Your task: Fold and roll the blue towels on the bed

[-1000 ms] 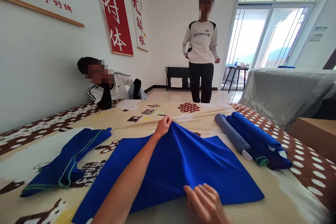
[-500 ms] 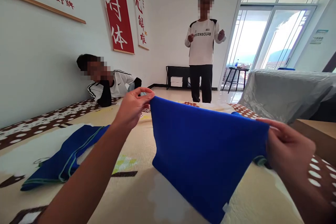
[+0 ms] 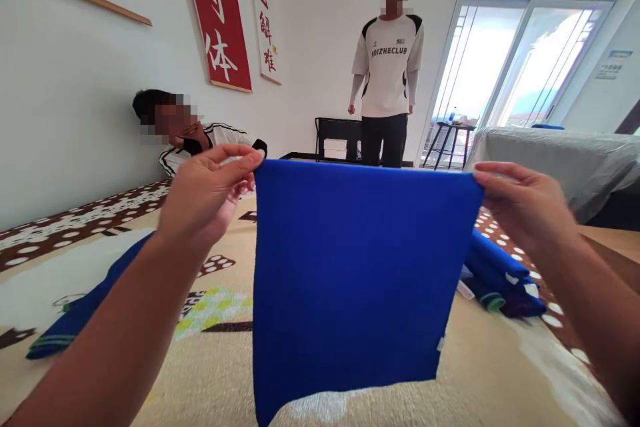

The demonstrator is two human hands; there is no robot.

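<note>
A blue cloth [image 3: 360, 273] hangs stretched between my two hands, its top edge nearly level and a small white tag at its lower right. My left hand [image 3: 207, 190] pinches the upper left corner between thumb and fingers. At the upper right corner, my right hand [image 3: 525, 203] is closed in a similar pinch. Behind my left forearm lies another blue cloth [image 3: 95, 307] with green edging, partly hidden. Several rolled or folded blue cloths [image 3: 505, 277] with white tags rest beside my right wrist.
A patterned blanket [image 3: 220, 373] spreads below my hands. One person [image 3: 225, 137] leans on its far left side; another person [image 3: 390, 73] stands beyond it. A plastic-covered piece of furniture [image 3: 545, 160] is at the right, near a brown box [image 3: 610, 247]. A black stool [image 3: 453, 140] stands by the glass door.
The cloth has been raised and squared toward me, its top edge now level. My hands moved up and left. The standing person lowered their arms. The rolled cloths at right came into view.
</note>
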